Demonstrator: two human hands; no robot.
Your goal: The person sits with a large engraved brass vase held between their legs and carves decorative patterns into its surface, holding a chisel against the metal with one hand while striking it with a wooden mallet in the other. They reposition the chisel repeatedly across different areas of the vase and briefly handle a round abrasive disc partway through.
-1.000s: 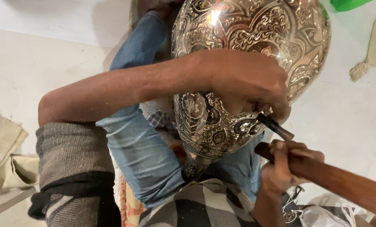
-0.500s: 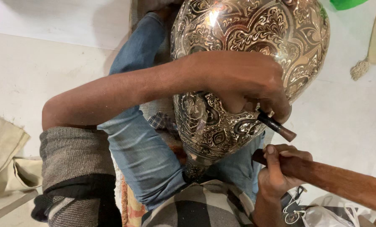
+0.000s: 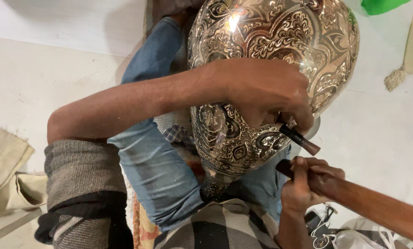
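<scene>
Here is the engraved metal vase (image 3: 271,50), a big bulbous vessel with a bright, mirror-like skin cut all over with leaf and scroll patterns, lying across the person's lap and propped against the blue-jeaned leg (image 3: 155,157). Its wide belly points away from the body and its narrow neck tucks down toward the checked cloth (image 3: 215,230) at the waist.

The left hand (image 3: 266,92) is draped over the vase's shoulder, palm pressed to the metal, fingers curled tight round a small dark chisel (image 3: 298,138) whose tip sits on the surface just under the belly. The right hand (image 3: 303,184), below the vase's neck, is wrapped fully closed about the end of a long wooden mallet handle (image 3: 368,203), which runs off past the lower right edge, so the head is out of sight.

How will this vase handle? I would judge it stiff and hollow, a fair weight for its size but not solid, and slick: that polish offers little grip, and the round belly wants to roll. The best hold looks to be what we see, a flat palm spread over the widest curve with the leg as a cradle beneath (the narrow neck is the other natural grip). The worked surface should dent or scratch easily, so pressure belongs on the palm, not the fingertips.

Beside the vase, a pale floor (image 3: 54,78), with a tasselled rug corner (image 3: 400,78) off to its right.
</scene>
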